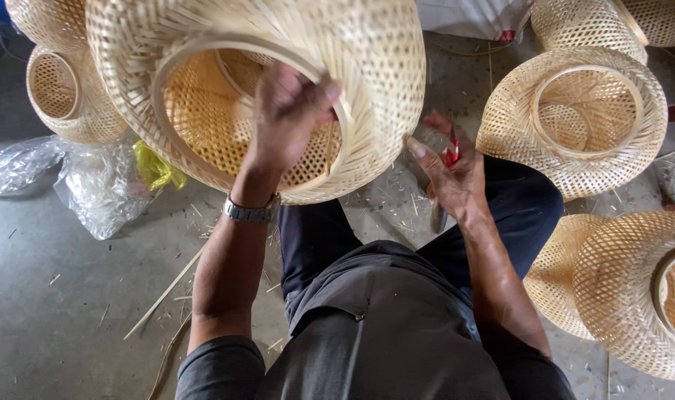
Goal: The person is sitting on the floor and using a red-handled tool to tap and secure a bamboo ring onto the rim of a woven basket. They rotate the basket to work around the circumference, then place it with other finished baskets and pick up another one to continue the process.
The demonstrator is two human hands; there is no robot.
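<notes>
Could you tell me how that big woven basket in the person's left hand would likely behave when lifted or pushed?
The woven basket is open lattice of thin strips, so probably light for its size. The left hand lifts it by the rim alone. Its rounded body may roll if pushed.

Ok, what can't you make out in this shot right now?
- Left hand: fingertips curl over the basket rim, hiding whatever they pinch.
- Red-handled tool: mostly covered by the right hand; its kind is unclear.
- Basket top: cut off by the upper edge.
- Plastic bag: contents unreadable.
</notes>
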